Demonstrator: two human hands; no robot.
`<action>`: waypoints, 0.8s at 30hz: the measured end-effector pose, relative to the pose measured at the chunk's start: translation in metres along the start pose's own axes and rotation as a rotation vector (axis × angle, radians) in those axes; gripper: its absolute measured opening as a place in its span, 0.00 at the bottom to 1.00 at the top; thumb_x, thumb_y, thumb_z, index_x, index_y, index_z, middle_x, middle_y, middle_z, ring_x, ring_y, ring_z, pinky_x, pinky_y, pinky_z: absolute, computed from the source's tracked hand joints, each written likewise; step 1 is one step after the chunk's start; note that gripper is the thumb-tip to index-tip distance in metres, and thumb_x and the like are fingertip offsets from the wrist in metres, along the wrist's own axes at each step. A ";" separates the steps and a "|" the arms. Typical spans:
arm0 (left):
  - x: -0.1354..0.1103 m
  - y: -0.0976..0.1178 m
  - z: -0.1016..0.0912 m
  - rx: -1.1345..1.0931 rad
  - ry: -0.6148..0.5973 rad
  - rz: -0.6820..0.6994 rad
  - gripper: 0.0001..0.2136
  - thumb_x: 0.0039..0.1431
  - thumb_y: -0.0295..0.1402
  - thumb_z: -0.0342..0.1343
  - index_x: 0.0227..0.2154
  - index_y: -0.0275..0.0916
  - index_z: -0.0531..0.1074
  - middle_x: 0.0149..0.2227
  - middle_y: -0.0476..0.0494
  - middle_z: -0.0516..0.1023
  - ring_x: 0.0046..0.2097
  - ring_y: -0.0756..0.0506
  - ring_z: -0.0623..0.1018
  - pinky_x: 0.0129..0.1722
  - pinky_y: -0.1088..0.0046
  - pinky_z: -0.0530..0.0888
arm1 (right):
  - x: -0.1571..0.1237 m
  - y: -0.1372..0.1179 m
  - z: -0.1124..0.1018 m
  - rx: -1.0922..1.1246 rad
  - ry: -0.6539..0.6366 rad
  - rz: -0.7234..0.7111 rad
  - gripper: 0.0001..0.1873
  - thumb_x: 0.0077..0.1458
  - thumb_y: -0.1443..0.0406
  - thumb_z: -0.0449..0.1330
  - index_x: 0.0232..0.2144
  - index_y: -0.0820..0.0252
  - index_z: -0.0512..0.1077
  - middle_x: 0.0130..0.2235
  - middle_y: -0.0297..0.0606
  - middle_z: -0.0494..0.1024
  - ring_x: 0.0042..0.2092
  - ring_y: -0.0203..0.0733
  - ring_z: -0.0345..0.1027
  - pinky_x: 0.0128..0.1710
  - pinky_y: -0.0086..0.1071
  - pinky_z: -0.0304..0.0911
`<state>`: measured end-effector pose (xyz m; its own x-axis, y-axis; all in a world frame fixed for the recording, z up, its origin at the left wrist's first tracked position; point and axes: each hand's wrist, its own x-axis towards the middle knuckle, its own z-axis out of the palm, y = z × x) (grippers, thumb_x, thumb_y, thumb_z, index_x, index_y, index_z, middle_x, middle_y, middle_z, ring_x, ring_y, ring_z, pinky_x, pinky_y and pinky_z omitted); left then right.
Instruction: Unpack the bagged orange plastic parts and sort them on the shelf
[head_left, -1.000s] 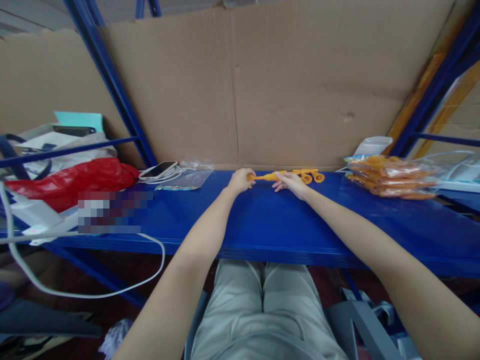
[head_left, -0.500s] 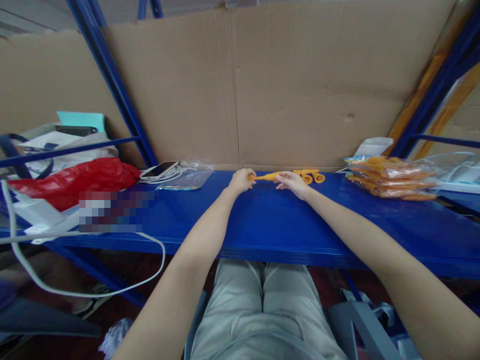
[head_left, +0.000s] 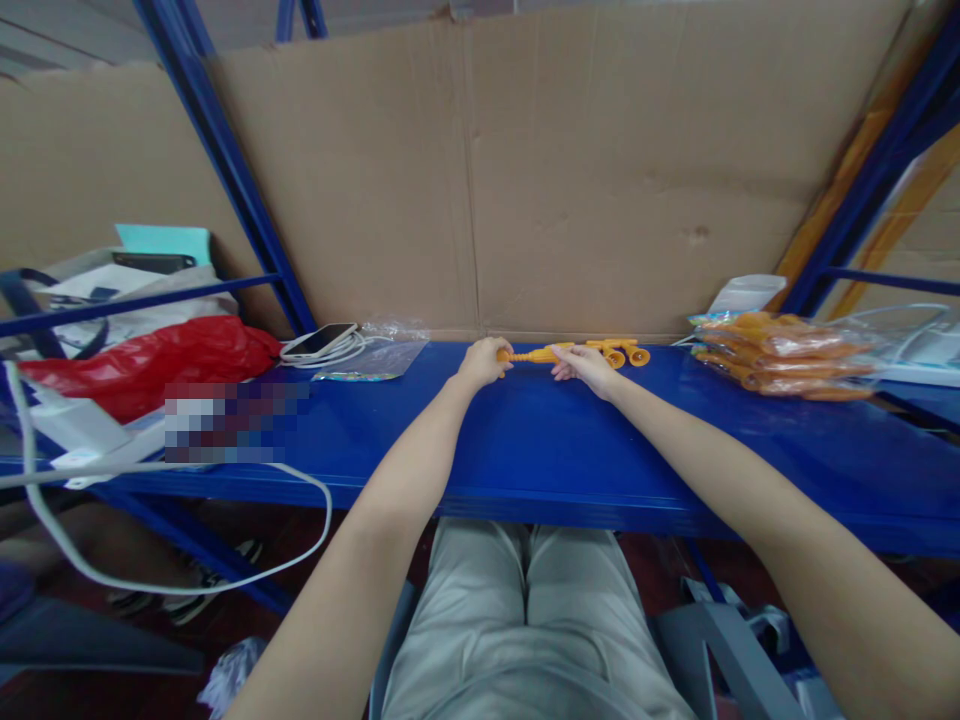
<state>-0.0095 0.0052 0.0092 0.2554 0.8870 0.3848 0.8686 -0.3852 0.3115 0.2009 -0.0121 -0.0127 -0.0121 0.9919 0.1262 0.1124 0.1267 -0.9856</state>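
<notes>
Near the back of the blue shelf (head_left: pixel 555 440) lies an orange plastic part with a spiral shaft (head_left: pixel 534 355); its exact kind cannot be made out. My left hand (head_left: pixel 482 362) is closed around its left end, which the fingers partly cover. At the other end, my right hand (head_left: pixel 589 368) pinches the part between thumb and fingers. Just beyond the right hand are more orange plastic pieces (head_left: pixel 621 352) with round, cup-like ends, partly hidden behind it.
Bagged orange parts (head_left: pixel 780 358) are stacked at the right. Left of my hands lie a clear plastic bag (head_left: pixel 382 352) and a phone (head_left: pixel 322 340) with a coiled white cable. Farther left are a red bag (head_left: pixel 165 360) and a power strip. Cardboard (head_left: pixel 570 180) walls the back.
The fingers of my right hand have drawn in slightly on the orange part. My left hand and the orange pieces stay in place.
</notes>
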 end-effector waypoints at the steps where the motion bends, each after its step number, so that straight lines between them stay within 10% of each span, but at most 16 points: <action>1: 0.000 -0.001 0.001 -0.001 0.002 0.005 0.12 0.55 0.25 0.64 0.43 0.39 0.79 0.44 0.42 0.82 0.47 0.44 0.79 0.51 0.67 0.73 | -0.001 -0.001 0.000 -0.003 0.003 0.003 0.16 0.62 0.61 0.62 0.24 0.61 0.71 0.21 0.36 0.76 0.22 0.31 0.69 0.26 0.24 0.66; 24: 0.004 -0.006 0.008 -0.021 0.032 0.074 0.12 0.54 0.24 0.64 0.42 0.38 0.79 0.42 0.41 0.81 0.46 0.44 0.79 0.49 0.68 0.74 | -0.001 -0.002 -0.003 -0.203 0.042 -0.023 0.29 0.62 0.51 0.58 0.14 0.62 0.66 0.16 0.34 0.68 0.17 0.27 0.56 0.18 0.25 0.50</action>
<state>-0.0102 0.0134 0.0018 0.3046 0.8475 0.4346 0.8386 -0.4550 0.2996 0.2033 -0.0130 -0.0102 0.0241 0.9873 0.1571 0.3103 0.1420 -0.9400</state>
